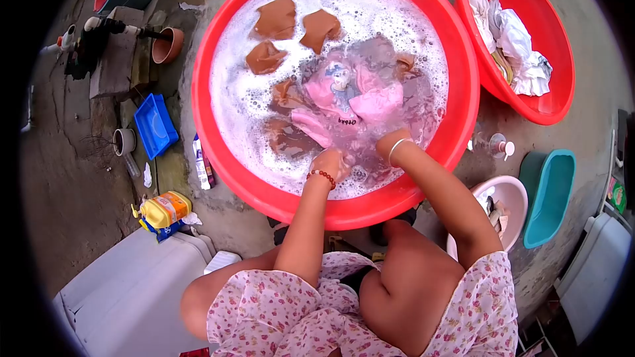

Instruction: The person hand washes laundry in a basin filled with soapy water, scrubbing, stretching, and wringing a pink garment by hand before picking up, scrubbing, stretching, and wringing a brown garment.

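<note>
I see pink garment (377, 104) half afloat around middle of red basin (464, 92), just beyond both hands; left hand (331, 164) looks loosely curled, right hand (395, 142) dips under, whether either grips I cannot tell. I'd want soft, even pressure, sparing printed front, wrists low so suds (230, 92) don't slop over rounded plastic rim. Wet fabric looks limp, puckered; foam fine, bubbly; brown cloths (276, 18) bulge smooth

Outdoor washing yard, concrete ground (225, 225), basins about (555, 195)

red tub rim (202, 92) all around the suds (231, 112), passage from above
</note>
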`<state>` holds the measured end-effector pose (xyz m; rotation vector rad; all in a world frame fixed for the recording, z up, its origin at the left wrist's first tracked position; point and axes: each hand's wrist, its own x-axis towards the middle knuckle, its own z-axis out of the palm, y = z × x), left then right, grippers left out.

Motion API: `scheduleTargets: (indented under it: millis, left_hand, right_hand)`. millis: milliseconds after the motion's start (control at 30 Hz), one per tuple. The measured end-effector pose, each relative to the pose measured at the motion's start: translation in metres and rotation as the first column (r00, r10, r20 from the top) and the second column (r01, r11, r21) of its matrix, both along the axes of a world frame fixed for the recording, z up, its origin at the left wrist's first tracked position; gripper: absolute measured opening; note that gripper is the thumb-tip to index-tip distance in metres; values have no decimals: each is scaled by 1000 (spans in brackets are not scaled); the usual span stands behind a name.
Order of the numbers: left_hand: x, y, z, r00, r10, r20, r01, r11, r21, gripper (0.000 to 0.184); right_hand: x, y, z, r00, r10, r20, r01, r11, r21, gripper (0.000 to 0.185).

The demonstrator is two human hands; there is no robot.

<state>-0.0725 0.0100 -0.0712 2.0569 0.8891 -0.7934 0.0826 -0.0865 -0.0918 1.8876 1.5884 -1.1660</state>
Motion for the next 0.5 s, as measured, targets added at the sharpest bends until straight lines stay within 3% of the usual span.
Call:
scheduleTargets:
  millis: [33,67,100,133,167,200,267,300,367,433,500]
  left_hand:
    - [1,5,6,1000,-4,-3,4,1000,9,26]
    - [1,10,10,968,154,198,-171,982,74,26]
    - [1,13,14,872,285,399,-349,932,96,26]
    - [8,19,29,799,350,488,-450,887,101,25]
    - [16,27,51,714,400,574,-545,832,98,25]
    - [24,30,79,581,473,662,-639,769,11,23]
    - [32,40,122,343,504,793,-751,654,-90,19]
    - [32,42,136,254,471,845,-790,605,-100,18]
    - [46,33,165,-335,505,795,-687,446,-573,18]
    - [47,25,183,-355,470,808,-647,500,-576,21]
    - [48,16,186,-251,444,860,-557,660,-504,21]
  right_hand:
    - [5,3,5,996,-29,-81,35,997,64,25]
    - [11,4,15,985,-53,-163,72,991,116,24]
    - [24,5,26,952,-159,-263,221,948,230,20]
    - [37,7,45,895,-245,-372,374,868,327,18]
    - [47,8,74,695,-376,-613,620,745,246,20]
    - [55,7,103,416,-445,-793,804,587,92,28]
    - [61,2,139,46,-301,-953,915,395,-80,21]
    - [61,0,157,44,-297,-954,918,390,-79,21]
    - [60,-3,181,-311,-42,-949,945,91,-314,21]
    - [59,-5,179,-346,-6,-938,934,89,-345,25]
    - [49,-1,164,-453,-56,-890,887,74,-456,28]
